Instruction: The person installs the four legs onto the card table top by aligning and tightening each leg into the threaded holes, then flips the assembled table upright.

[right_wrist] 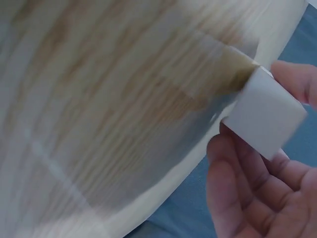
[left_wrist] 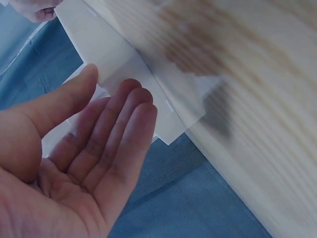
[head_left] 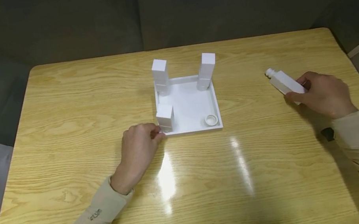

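A shallow white square tray-like panel (head_left: 188, 104) lies on the table. Square white posts stand upright at its far-left corner (head_left: 160, 73), far-right corner (head_left: 207, 68) and near-left corner (head_left: 165, 117). At the near-right corner sits a round white socket (head_left: 211, 120). My left hand (head_left: 139, 149) is at the near-left corner, its fingertips (left_wrist: 143, 96) by the panel's edge with a gap between thumb and fingers. Off to the right, my right hand (head_left: 327, 94) pinches a loose white square post (head_left: 284, 83) between thumb and fingers. That post is tilted, its threaded end pointing to the far left.
The wooden table (head_left: 72, 98) runs out on both sides of the panel. Dark partition walls (head_left: 217, 1) stand behind it. A small black object (head_left: 328, 134) shows beside the right sleeve.
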Motion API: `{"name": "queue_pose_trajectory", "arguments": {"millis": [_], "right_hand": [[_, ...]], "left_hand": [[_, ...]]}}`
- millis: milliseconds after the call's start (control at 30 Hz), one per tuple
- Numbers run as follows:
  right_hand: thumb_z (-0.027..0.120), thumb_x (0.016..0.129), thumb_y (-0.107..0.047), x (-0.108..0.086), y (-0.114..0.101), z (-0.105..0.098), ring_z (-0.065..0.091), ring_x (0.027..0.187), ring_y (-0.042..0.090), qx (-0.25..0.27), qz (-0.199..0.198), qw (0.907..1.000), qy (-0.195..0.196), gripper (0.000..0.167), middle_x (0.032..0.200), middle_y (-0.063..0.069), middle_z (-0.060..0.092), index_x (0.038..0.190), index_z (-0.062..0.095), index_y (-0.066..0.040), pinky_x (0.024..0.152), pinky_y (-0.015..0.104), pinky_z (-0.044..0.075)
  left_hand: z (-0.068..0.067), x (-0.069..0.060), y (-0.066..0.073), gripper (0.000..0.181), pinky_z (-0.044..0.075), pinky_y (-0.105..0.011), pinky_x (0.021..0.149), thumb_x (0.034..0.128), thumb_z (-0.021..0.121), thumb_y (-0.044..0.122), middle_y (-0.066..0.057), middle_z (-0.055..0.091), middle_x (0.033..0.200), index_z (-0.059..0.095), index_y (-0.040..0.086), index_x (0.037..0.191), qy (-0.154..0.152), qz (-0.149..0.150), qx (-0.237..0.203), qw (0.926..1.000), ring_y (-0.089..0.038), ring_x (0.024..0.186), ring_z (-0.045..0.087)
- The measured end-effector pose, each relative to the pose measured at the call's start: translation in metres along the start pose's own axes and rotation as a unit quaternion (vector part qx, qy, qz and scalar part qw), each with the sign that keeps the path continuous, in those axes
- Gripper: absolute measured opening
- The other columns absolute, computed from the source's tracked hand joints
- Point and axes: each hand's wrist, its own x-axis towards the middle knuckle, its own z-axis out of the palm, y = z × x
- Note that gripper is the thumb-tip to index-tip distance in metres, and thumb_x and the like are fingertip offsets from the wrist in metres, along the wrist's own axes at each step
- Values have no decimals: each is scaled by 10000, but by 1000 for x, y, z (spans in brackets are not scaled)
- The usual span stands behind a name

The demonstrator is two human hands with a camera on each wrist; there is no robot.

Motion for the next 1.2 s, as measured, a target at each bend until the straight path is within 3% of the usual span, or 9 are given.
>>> {"name": "queue_pose_trajectory", "arguments": {"millis": [233,433,567,667,800,967,1067,1133,1200], "right_hand": [[746,1010,-446,-4,-4,0,605,889,467,366,15,9977,568,608,1127,361,667,1262,630,95,643,470,401],[766,1007,-389,-8,-10,0,592,859,382,868,-61,9864,1391,550,1115,332,694,1284,664,75,646,387,393],[815,969,-362,-9,-19,-2,547,790,159,1461,136,9687,2004,500,976,68,705,1240,701,42,620,236,367],[838,939,-332,-8,-27,-4,520,749,53,2005,305,9511,2331,353,894,-180,615,1144,722,-69,602,173,373],[841,917,-295,-8,-40,-8,534,770,53,2531,436,9307,2605,208,881,-236,593,1038,676,-257,615,168,395],[856,896,-181,-8,-55,-13,550,754,66,3234,366,9000,2901,203,883,-152,645,995,699,-264,628,175,429],[867,877,-103,-6,-63,-16,580,694,67,3780,143,8716,3118,167,836,-98,685,980,760,-178,610,159,466],[870,858,-44,-4,-67,-17,604,659,83,4403,-74,8394,3184,153,827,-37,715,981,792,-90,596,156,492],[870,838,25,-2,-71,-18,640,642,110,5117,-349,7969,3191,173,836,39,737,995,799,14,597,161,531]], "left_hand": [[0,-1,0,153,641,-436,697,889,909,60,-160,800,874,823,-60,926,5,5,7,10000,-285,756,777],[0,-2,0,153,642,-435,697,888,909,55,-163,801,878,823,-65,930,11,12,25,10000,-288,761,780],[0,-1,0,152,646,-430,685,891,905,47,-172,799,880,819,-72,932,33,89,23,10000,-295,757,782],[0,-1,0,148,648,-433,683,892,903,41,-178,798,881,817,-74,929,53,140,12,9999,-301,754,783],[1,-1,0,150,650,-435,688,894,902,41,-183,799,889,816,-76,933,56,165,5,9998,-307,760,785],[1,-1,-1,158,655,-432,690,897,900,44,-187,798,893,815,-81,943,26,165,9,9999,-310,765,788],[1,-1,0,162,654,-437,696,898,899,49,-187,798,893,816,-80,948,7,129,19,9999,-310,763,788],[1,-1,0,161,653,-441,701,898,898,50,-188,798,894,816,-79,949,0,107,21,9999,-312,764,787],[1,-1,0,161,652,-444,703,898,898,50,-189,798,894,816,-78,949,-1,93,18,10000,-313,766,787]]}}
